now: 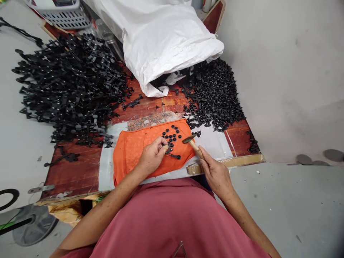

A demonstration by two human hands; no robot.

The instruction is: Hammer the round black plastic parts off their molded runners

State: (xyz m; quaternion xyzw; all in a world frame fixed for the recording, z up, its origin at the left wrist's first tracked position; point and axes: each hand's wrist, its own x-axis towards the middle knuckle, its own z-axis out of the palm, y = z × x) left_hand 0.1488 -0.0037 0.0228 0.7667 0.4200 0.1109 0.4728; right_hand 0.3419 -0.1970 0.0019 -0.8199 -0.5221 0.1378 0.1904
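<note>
My right hand (217, 176) is wrapped around the wooden handle of a small hammer (195, 146), whose dark head hovers near the right side of an orange cloth (134, 152). Over the cloth, my left hand (153, 154) pinches a black jointed plastic part (175, 156), its far end reaching right from the fingertips. The thumb and fingers hide the rest of that part. Several small round black caps (174, 135) lie on the cloth just beyond the left fingertips.
A tall heap of black strap-like parts (72, 86) covers the table's left side. At the right is a pile of small black studs (215, 96). A white sack (169, 36) lies open between them. A grey basket (63, 16) stands behind; taped cardboard (236, 162) lines the front edge.
</note>
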